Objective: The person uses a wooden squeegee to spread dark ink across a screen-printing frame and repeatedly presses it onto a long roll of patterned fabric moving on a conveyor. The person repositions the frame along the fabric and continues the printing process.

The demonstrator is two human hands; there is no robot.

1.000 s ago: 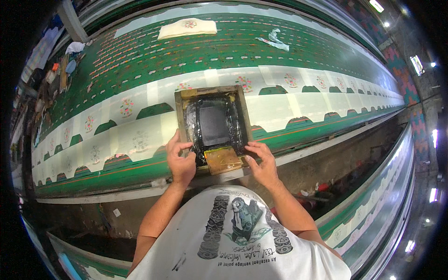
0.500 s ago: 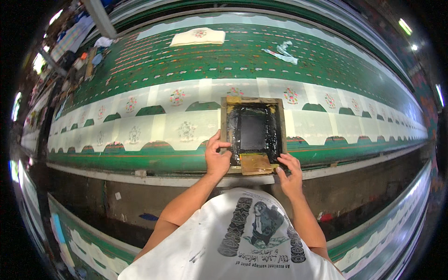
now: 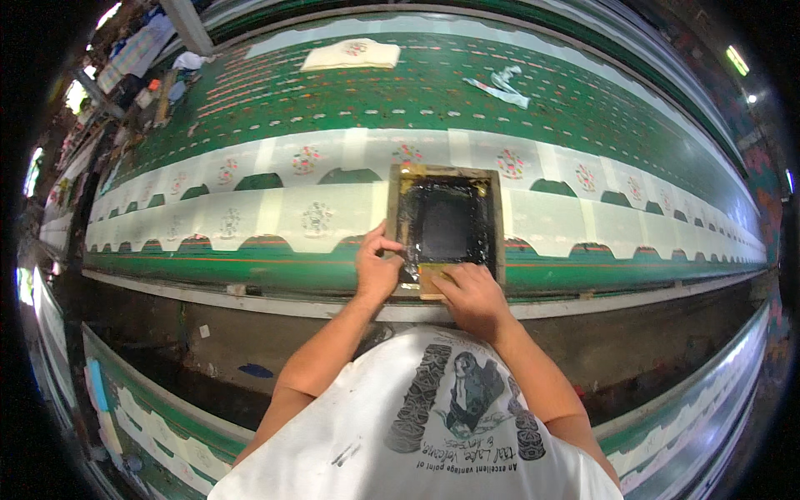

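A wooden screen-printing frame (image 3: 497,225) lies flat over the near row of pale cloth pieces (image 3: 550,221), its dark mesh framed by black, inky borders. At its lower left edge, my left hand (image 3: 377,267) is closed on the frame's side. My right hand (image 3: 477,293) grips a wooden squeegee (image 3: 430,283) at the frame's near end, and its fingers cover much of the tool. Left of the frame, a cloth piece carries a black printed design (image 3: 317,218). What lies under the frame is hidden.
A farther row of cloth bears coloured prints (image 3: 510,163). Across the long green table (image 3: 275,100) lie a folded printed cloth (image 3: 354,55) and a crumpled pale rag (image 3: 504,87). A pale rail (image 3: 250,302) runs along the near edge. A post (image 3: 185,27) rises at far left.
My right hand has moved left from the frame's lower right corner and taken hold of the squeegee. The squeegee is now more upright. My left hand stays at the frame's left side.
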